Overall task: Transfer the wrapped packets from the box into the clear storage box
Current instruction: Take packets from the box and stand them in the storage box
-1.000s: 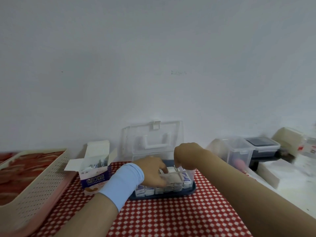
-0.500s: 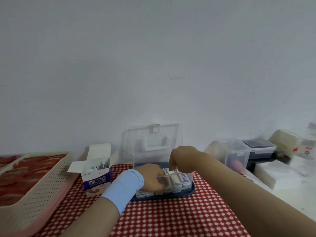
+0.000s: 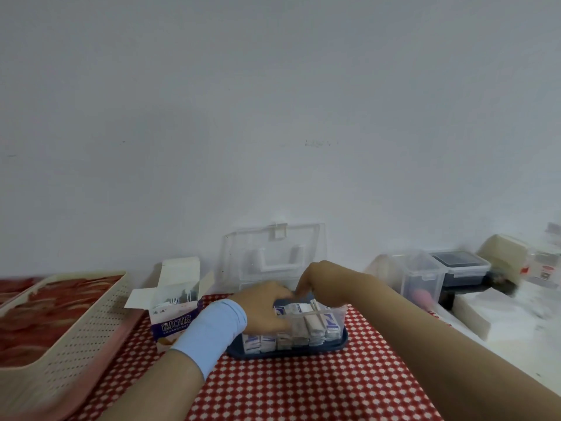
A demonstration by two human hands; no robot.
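The clear storage box (image 3: 340, 315) with a dark blue base stands on the red checked cloth, its clear lid (image 3: 273, 253) open against the wall. Rows of white-and-blue wrapped packets (image 3: 312, 326) stand inside it. My left hand (image 3: 264, 305), with a light blue wristband, is at the box's left end, fingers curled round the packets there. My right hand (image 3: 324, 278) hovers over the box, its fingers bent down to the packet tops beside my left hand; the fingertips are hidden. The open white-and-blue cardboard box (image 3: 176, 317) stands to the left, packets showing in its mouth.
A cream perforated basket (image 3: 76, 338) lies at the far left. To the right are a clear tub (image 3: 422, 275), a dark-lidded container (image 3: 458, 262) and a white block (image 3: 473, 314). The red checked cloth (image 3: 303, 387) covers the near table.
Both hands have stayed at the storage box. My right hand has shifted a little left, closer to my left hand. The view has tilted slightly.
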